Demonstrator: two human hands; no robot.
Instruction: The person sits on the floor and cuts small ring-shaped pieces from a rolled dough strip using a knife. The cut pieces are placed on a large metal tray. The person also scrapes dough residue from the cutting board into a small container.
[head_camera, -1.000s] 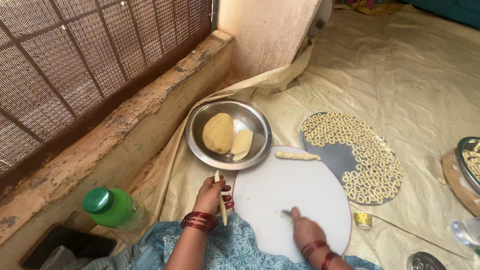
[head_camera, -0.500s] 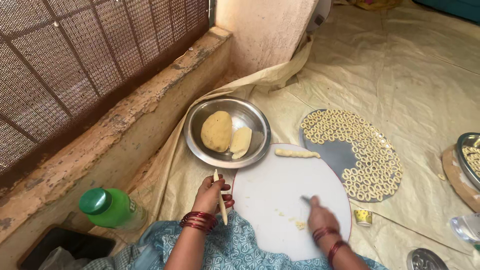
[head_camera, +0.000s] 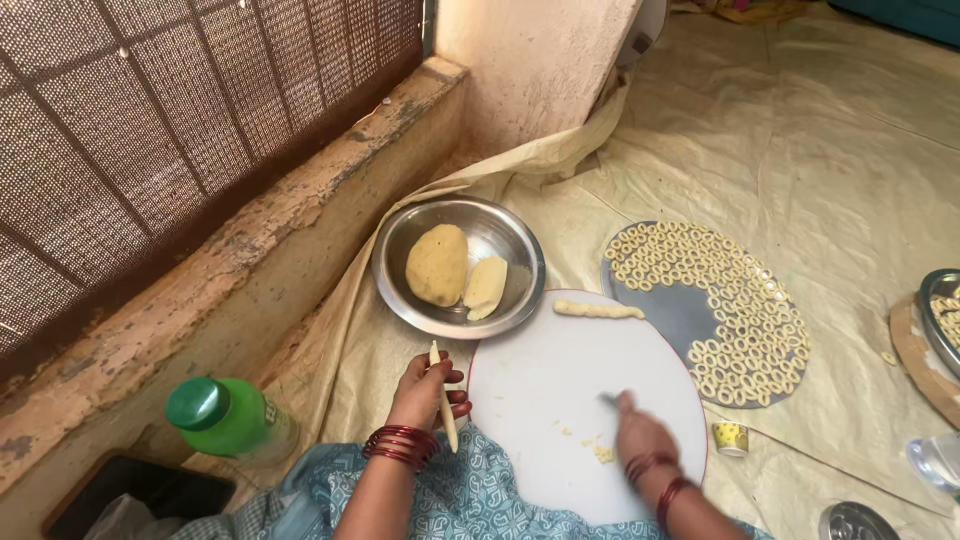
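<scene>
My left hand (head_camera: 425, 388) is closed around a thin rolled stick of dough (head_camera: 442, 408) at the left edge of a round white board (head_camera: 560, 370). My right hand (head_camera: 640, 432) rests on the board, pressing on small dough crumbs (head_camera: 598, 450); it is blurred and whether it grips anything cannot be told. A short dough roll (head_camera: 598, 310) lies at the board's far edge. Beyond the board, a steel bowl (head_camera: 500, 228) holds a large dough ball (head_camera: 437, 264) and a smaller piece (head_camera: 486, 285).
A dark round tray (head_camera: 662, 318) covered with several small dough rings lies to the right. A green bottle (head_camera: 225, 418) stands at the left near a low concrete ledge (head_camera: 200, 300). A small yellow cup (head_camera: 730, 437) sits right of the board. Another plate (head_camera: 940, 310) is at the right edge.
My right hand has slid to the right across the board, leaving crumbs behind. My left hand has kept the dough stick in place.
</scene>
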